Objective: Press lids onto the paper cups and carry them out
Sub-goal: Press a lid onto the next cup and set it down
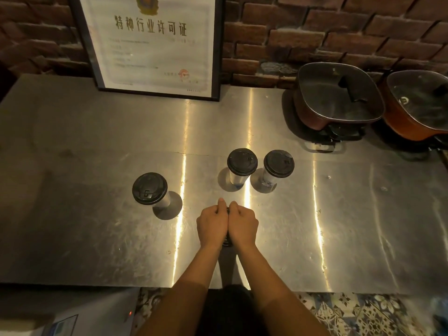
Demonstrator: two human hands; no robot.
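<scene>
Left hand (211,226) and right hand (243,226), touching, curl over a mostly hidden black plastic lid (228,209) on the brushed steel counter (351,214).

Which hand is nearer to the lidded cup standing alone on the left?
Left. The left hand lies right of that cup, nearer the person; the right hand sits on its far side, farther off. Both grip a dark lid.

A single wide-angle head view looks forward and steeply down from over the near edge of a brushed steel countertop (97,214). The left hand (212,224) and right hand (243,224), curled over a black plastic lid (228,239), lie close beneath; a red-brown brick wall (339,32) bounds the far side.
</scene>
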